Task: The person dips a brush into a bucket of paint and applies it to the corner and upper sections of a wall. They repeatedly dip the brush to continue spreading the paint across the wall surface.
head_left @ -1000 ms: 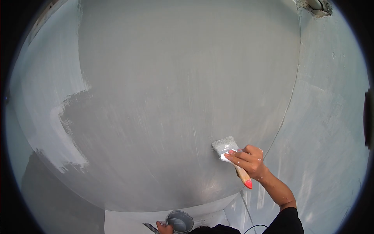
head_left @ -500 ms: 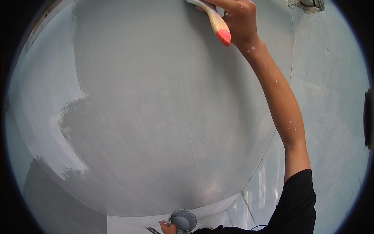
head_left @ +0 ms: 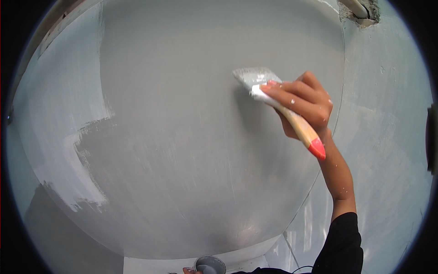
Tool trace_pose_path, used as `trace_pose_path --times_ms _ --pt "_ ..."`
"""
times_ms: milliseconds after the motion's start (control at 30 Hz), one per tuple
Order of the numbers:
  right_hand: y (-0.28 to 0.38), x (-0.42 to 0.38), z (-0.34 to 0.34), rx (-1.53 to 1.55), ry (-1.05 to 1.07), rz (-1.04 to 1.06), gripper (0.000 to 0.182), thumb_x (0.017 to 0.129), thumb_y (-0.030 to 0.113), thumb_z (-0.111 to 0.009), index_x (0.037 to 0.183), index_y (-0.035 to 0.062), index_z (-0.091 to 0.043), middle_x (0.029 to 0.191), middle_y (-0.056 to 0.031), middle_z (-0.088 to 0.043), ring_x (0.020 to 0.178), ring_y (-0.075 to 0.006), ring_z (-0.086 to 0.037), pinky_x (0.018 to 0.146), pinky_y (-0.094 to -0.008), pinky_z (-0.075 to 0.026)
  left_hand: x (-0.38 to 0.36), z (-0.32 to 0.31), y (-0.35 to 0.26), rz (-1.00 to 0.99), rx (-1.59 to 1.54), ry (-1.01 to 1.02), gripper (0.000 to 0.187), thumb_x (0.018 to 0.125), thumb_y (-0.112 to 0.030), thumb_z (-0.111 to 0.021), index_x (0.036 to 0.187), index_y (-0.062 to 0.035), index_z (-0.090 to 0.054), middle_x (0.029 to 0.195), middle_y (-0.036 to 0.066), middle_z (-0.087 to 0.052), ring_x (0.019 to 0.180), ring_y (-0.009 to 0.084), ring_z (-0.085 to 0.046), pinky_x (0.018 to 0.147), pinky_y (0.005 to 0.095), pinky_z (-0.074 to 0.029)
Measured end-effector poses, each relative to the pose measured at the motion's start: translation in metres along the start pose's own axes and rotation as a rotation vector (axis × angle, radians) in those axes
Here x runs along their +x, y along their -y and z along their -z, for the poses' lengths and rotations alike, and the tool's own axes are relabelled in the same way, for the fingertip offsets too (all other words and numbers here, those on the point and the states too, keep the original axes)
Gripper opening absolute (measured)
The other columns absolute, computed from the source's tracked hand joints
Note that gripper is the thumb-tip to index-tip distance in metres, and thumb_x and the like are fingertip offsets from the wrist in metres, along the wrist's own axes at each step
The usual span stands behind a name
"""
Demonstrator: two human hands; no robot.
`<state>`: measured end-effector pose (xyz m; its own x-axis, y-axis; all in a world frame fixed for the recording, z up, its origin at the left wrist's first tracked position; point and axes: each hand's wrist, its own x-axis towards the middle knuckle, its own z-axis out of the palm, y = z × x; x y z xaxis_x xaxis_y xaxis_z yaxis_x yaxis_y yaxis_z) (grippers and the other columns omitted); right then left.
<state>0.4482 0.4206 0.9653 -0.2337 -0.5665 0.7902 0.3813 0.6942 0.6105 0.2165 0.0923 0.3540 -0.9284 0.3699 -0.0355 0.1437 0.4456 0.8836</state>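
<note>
My right hand (head_left: 303, 102) grips a paintbrush (head_left: 299, 124) with a wooden handle and a red tip. Its wide bristles, coated in pale paint, lie against the grey wall (head_left: 173, 150) right of centre. Specks of paint dot the hand and forearm. Low in the view, my left hand (head_left: 190, 271) holds a cup of grey paint (head_left: 210, 264) at its left side; most of that hand is cut off by the bottom edge. On the left, a paler strip of wall (head_left: 68, 100) meets the grey coat along a ragged brushed edge.
At the upper right, a pipe (head_left: 356, 8) comes out of a rough hole in the wall. A side wall (head_left: 383, 137) meets the grey one at a corner on the right. Below runs a white ledge (head_left: 150, 265). Something dark (head_left: 431, 139) juts in at the far right.
My right hand has brought the brush down and to the right, from the top edge to mid-wall, so its bristles now show. The cup sits slightly lower in view.
</note>
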Motion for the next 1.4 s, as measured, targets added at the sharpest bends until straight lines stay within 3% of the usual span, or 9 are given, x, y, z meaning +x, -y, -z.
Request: trace_pose_path --times_ms 133,267,333,433,667,833,867,933,1400 --pt "-0.111 0.087 -0.025 -0.148 -0.317 0.368 0.031 0.076 0.013 -0.089 0.106 0.0114 -0.081 0.086 -0.0024 -0.077 0.072 -0.0142 -0.066 0.062 -0.0254 -0.053 0.011 -0.005 0.009 -0.004 -0.026 0.002 0.026 0.081 -0.006 -0.055 0.107 -0.0040 -0.055 0.091 0.017 -0.059 0.088 0.0338 -0.055 0.085 0.0468 -0.046" --pt "-0.122 0.124 -0.056 -0.049 -0.252 0.166 0.009 0.079 0.006 -0.080 0.088 0.0061 -0.081 0.077 -0.0065 -0.075 0.067 -0.0175 -0.062 0.064 -0.0319 -0.050 -0.005 0.001 -0.034 -0.043 0.177 -0.097 0.026 0.082 -0.004 -0.052 0.108 -0.0049 -0.055 0.087 0.016 -0.060 0.080 0.0317 -0.060 0.078 0.0458 -0.050" --pt "-0.122 0.083 -0.066 -0.145 -0.135 0.134 0.030 0.077 0.013 -0.088 0.106 0.0135 -0.082 0.084 -0.0023 -0.076 0.073 -0.0149 -0.065 0.062 -0.0272 -0.053 0.007 -0.019 0.008 0.060 0.062 -0.054 0.025 0.084 -0.005 -0.050 0.109 -0.0054 -0.054 0.082 0.015 -0.059 0.071 0.0285 -0.060 0.072 0.0443 -0.050" --pt "-0.053 0.026 -0.056 -0.024 -0.122 0.055 0.032 0.074 0.005 -0.085 0.103 0.0193 -0.081 0.075 0.0036 -0.070 0.062 -0.0151 -0.046 0.052 -0.0271 -0.041 0.019 -0.044 0.065 0.078 -0.066 -0.062 0.024 0.088 -0.007 -0.048 0.111 -0.0058 -0.053 0.077 0.015 -0.058 0.060 0.0243 -0.057 0.063 0.0420 -0.049" --pt "0.114 -0.162 -0.003 0.128 0.223 -0.148 0.036 0.070 0.013 -0.083 0.106 0.0171 -0.082 0.093 0.0058 -0.076 0.059 -0.0109 -0.044 0.052 -0.0234 -0.036 -0.001 -0.017 0.039 -0.198 0.052 -0.132 0.019 0.093 -0.008 -0.043 0.109 -0.0016 -0.052 0.073 0.016 -0.054 0.053 0.0269 -0.054 0.052 0.0442 -0.047" --pt "0.182 -0.211 0.022 0.322 0.432 -0.272 0.039 0.067 0.013 -0.084 0.106 0.0184 -0.082 0.089 0.0068 -0.075 0.055 -0.0124 -0.043 0.049 -0.0250 -0.036 0.006 -0.012 0.025 -0.009 -0.044 -0.048 0.020 0.096 -0.014 -0.050 0.110 -0.0004 -0.052 0.081 0.022 -0.063 0.062 0.0327 -0.063 0.061 0.0479 -0.050" --pt "0.184 -0.210 0.021 0.347 0.454 -0.287 0.039 0.067 0.013 -0.084 0.105 0.0182 -0.082 0.088 0.0069 -0.075 0.056 -0.0125 -0.043 0.049 -0.0254 -0.036 0.006 -0.018 0.029 0.037 -0.099 -0.073 0.022 0.084 -0.008 -0.054 0.104 -0.0019 -0.050 0.075 0.016 -0.058 0.058 0.0274 -0.057 0.056 0.0440 -0.047" --pt "0.186 -0.202 0.021 0.368 0.466 -0.289 0.039 0.066 0.011 -0.084 0.104 0.0166 -0.082 0.083 0.0062 -0.073 0.056 -0.0129 -0.042 0.049 -0.0262 -0.035 0.009 -0.006 0.004 0.123 -0.198 -0.098 0.037 0.060 0.002 -0.061 0.093 -0.0050 -0.047 0.064 0.005 -0.049 0.050 0.0167 -0.046 0.046 0.0362 -0.039" --pt "0.114 0.096 -0.105 0.880 0.221 -0.186 0.022 0.078 0.013 -0.084 0.099 0.0064 -0.081 0.075 -0.0010 -0.074 0.064 -0.0063 -0.065 0.048 -0.0214 -0.042 -0.018 0.001 -0.004 0.228 -0.215 -0.157 0.035 0.062 -0.004 -0.065 0.093 -0.0052 -0.047 0.062 0.007 -0.053 0.054 0.0239 -0.054 0.058 0.0390 -0.046"
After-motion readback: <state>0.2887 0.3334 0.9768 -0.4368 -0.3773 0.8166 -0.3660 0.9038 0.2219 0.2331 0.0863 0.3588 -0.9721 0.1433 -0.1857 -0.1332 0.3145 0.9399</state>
